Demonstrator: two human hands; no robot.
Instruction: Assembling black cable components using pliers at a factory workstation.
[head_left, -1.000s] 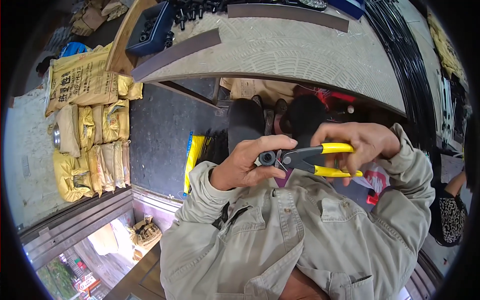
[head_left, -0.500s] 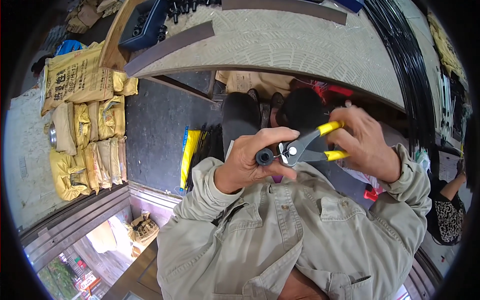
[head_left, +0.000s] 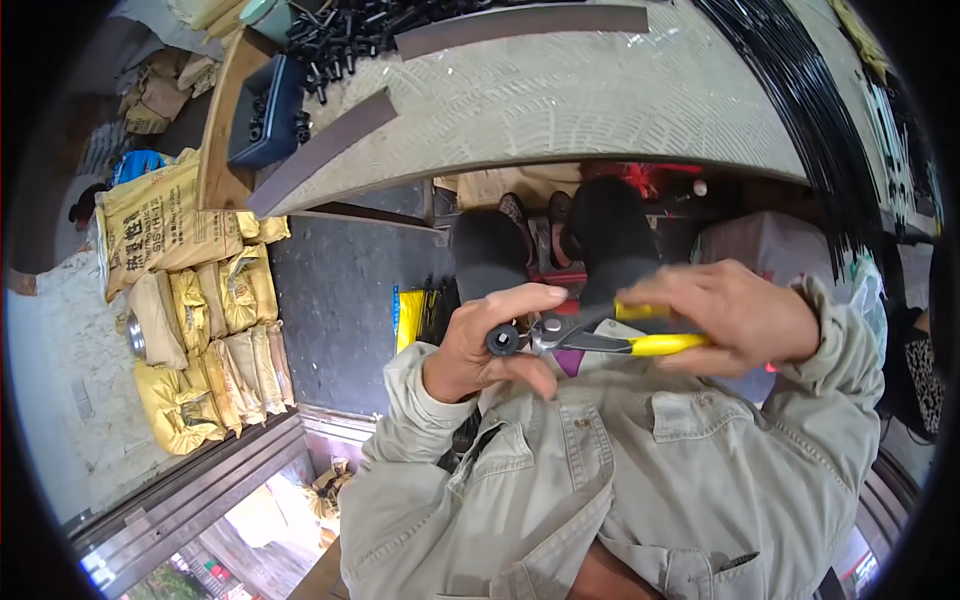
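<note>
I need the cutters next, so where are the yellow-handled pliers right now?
In the head view, the yellow-handled pliers are right of centre in the right hand, their tip at the small black tube pinched in the left hand.

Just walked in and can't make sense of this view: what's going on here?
A person in a grey-green work shirt holds a small black cylindrical part in the left hand, close to the chest. The right hand grips yellow-handled pliers, whose nose meets that part. Beyond lies a patterned workbench with black parts; yellow sacks are stacked at left.
</note>
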